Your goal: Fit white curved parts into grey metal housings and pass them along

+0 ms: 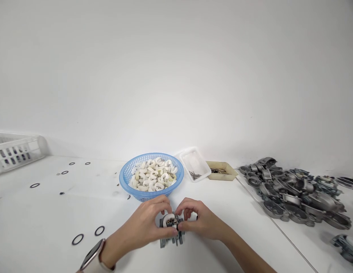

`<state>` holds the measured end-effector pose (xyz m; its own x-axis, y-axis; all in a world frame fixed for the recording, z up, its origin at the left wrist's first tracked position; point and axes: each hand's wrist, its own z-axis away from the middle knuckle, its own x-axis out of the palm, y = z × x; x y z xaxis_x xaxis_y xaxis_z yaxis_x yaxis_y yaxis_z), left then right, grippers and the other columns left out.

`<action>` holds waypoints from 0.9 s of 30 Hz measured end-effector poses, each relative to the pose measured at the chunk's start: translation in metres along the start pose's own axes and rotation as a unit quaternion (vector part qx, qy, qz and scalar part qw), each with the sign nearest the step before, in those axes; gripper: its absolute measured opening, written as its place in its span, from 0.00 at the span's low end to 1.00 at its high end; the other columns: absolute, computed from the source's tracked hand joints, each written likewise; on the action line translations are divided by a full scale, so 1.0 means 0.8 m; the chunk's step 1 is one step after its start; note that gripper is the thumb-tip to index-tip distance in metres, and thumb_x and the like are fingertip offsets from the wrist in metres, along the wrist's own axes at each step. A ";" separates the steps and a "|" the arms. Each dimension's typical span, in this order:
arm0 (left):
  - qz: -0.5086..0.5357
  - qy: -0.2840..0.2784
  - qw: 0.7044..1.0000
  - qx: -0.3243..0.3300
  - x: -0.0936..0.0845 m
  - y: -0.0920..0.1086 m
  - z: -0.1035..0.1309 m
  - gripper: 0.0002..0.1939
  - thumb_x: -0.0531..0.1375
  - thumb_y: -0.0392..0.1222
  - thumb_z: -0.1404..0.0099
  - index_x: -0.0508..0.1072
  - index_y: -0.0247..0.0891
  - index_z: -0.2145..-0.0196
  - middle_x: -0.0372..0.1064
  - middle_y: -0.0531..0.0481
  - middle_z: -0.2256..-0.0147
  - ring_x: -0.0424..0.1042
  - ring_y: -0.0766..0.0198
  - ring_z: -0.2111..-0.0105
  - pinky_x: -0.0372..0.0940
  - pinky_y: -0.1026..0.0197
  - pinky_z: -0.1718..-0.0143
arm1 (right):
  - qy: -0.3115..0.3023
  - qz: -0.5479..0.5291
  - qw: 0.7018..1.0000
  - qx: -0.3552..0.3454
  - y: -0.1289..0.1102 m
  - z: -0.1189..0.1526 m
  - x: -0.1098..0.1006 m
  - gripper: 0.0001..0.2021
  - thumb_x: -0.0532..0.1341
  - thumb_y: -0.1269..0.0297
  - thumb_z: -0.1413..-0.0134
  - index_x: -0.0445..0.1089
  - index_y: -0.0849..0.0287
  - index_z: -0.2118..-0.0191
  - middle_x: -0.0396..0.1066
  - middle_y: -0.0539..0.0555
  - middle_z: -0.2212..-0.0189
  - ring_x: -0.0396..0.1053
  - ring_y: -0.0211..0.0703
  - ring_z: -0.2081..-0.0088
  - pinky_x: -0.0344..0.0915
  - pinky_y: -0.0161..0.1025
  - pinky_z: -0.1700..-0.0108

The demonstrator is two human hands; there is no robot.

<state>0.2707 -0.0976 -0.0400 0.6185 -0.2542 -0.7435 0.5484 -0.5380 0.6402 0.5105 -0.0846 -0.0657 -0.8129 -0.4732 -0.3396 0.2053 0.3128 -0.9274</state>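
Observation:
A grey part with a white curved piece [168, 219] in its top stands on the white table at the front middle. My left hand [149, 220] curls round its left side, thumb on the near edge and fingers over the back. From the right, my right hand [197, 220] has its thumb and fingers bent in against the same part. The small details between the fingertips are too small to tell. Just beyond my left hand is a blue basket [123, 181] full of white curved pieces [152, 176].
A white tray [195, 163] of thin metal pins leans on a yellowish tray [231, 173] behind. Grey metal housings [290, 193] are heaped at the right. Black rings [77, 239] lie scattered at the left, before a white crate [19, 153]. A wall [176, 76] rises behind.

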 end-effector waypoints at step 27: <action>0.006 -0.037 0.999 -0.040 -0.004 -0.002 0.000 0.14 0.64 0.54 0.32 0.76 0.44 0.55 0.73 0.53 0.59 0.69 0.58 0.58 0.60 0.62 0.61 | 0.037 0.018 0.999 0.008 0.001 -0.003 0.009 0.10 0.69 0.63 0.50 0.78 0.55 0.60 0.72 0.51 0.61 0.66 0.41 0.64 0.64 0.41 0.56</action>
<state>0.2678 -0.0959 -0.0387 0.5845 -0.3202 -0.7456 0.5858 -0.4693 0.6608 0.5040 -0.0859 -0.0682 -0.8423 -0.3997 -0.3617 0.2446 0.3146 -0.9172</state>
